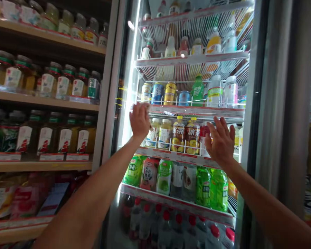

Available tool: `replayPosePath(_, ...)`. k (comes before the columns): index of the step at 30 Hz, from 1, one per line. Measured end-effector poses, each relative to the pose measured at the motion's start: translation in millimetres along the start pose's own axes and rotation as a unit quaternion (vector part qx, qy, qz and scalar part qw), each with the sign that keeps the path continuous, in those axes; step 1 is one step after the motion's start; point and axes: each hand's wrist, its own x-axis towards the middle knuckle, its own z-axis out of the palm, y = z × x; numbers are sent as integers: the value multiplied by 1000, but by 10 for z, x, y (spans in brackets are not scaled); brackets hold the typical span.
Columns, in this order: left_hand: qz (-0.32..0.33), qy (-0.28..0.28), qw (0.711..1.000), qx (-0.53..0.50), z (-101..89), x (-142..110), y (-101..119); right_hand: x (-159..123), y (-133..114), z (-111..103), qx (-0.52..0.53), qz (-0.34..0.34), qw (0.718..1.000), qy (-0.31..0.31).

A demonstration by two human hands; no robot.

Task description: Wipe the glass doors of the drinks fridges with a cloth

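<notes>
I face a lit drinks fridge with white wire shelves [191, 111]. My left hand [139, 120] is raised to the front rail of the shelf that carries cans [170, 93], fingers curled against the rail beside a white can [146, 92]. My right hand [221, 140] is open, fingers spread, held flat in front of the shelf of tea bottles [178, 134], covering a red bottle [204, 133]. It holds nothing. Below my arms lie green bottles [217, 188] and a red-labelled bottle [149, 174] on a sloping shelf.
Wooden shelves [44, 102] on the left hold rows of glass jars and juice bottles. Red-capped clear bottles [166, 224] fill the fridge's bottom shelf. A grey fridge door frame [285, 103] stands to the right, with another glass door beyond it.
</notes>
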Motion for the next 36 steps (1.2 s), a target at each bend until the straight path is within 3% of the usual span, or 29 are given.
replayPosePath(1, -39, 14, 999, 6, -5, 5, -30, -1, -3, 1, 2, 3, 1000, -2)
replayPosePath(2, -37, 13, 999, 6, -8, -19, -15, -2, -4, 3, 5, 6, 1000, -3)
replayPosePath(4, 86, -34, 996, -11, -10, -136, 119, -4, 3, 6, 15, 9, 1000, -3)
replayPosePath(6, 261, -98, 960, -37, -12, -262, 250, -9, 17, 8, 25, 7, 1000, -4)
replayPosePath(7, 309, -114, 943, -43, -16, -298, 263, -12, 24, 10, 28, 6, 1000, -5)
replayPosePath(8, 304, -112, 945, -42, -22, -307, 229, -14, 30, 11, 30, 6, 1000, -6)
replayPosePath(9, 245, -89, 965, -34, -27, -294, 156, -15, 32, 12, 31, 6, 999, -7)
replayPosePath(10, 157, -54, 986, -21, -32, -268, 61, -16, 31, 13, 30, 6, 1000, -8)
replayPosePath(12, 4, 6, 1000, 2, -35, -235, -99, -15, 21, 15, 22, 10, 1000, -5)
replayPosePath(13, -31, 20, 999, 8, -36, -254, -123, -14, 16, 15, 19, 12, 1000, -4)
replayPosePath(14, -25, 18, 1000, 8, -37, -303, -99, -13, 11, 15, 16, 13, 1000, -4)
replayPosePath(16, 98, -27, 995, -7, -44, -476, 53, -13, 9, 11, 18, 13, 1000, -8)
replayPosePath(18, 304, -84, 949, -32, -60, -664, 193, -15, 16, 7, 22, 11, 1000, -8)
replayPosePath(19, 365, -95, 925, -38, -71, -728, 202, -16, 20, 6, 24, 9, 1000, -6)
replayPosePath(20, 380, -91, 920, -37, -82, -762, 158, -16, 23, 6, 24, 7, 1000, -1)
replayPosePath(21, 341, -70, 937, -30, -92, -767, 66, -16, 24, 7, 24, 6, 1000, 5)
replayPosePath(23, 174, 3, 985, -7, -103, -725, -182, -13, 19, 13, 24, 5, 1000, 11)
replayPosePath(25, 48, 60, 997, 6, -102, -697, -339, -10, 10, 22, 21, 7, 1000, 13)
replayPosePath(26, 24, 72, 997, 9, -100, -712, -338, -9, 6, 25, 19, 8, 1000, 13)
replayPosePath(27, 36, 65, 997, 7, -99, -750, -282, -10, 6, 28, 17, 6, 1000, 14)
replayPosePath(30, 221, -22, 975, -17, -97, -919, 8, -19, 19, 30, 20, 1, 1000, 14)
replayPosePath(32, 291, -56, 955, -28, -109, -980, 49, -27, 31, 25, 29, 0, 1000, 7)
replayPosePath(33, 265, -51, 963, -24, -120, -983, -16, -29, 34, 23, 31, 0, 999, 5)
replayPosePath(36, 48, 17, 999, 13, -165, -966, -378, -31, 29, 23, 19, 0, 1000, 9)
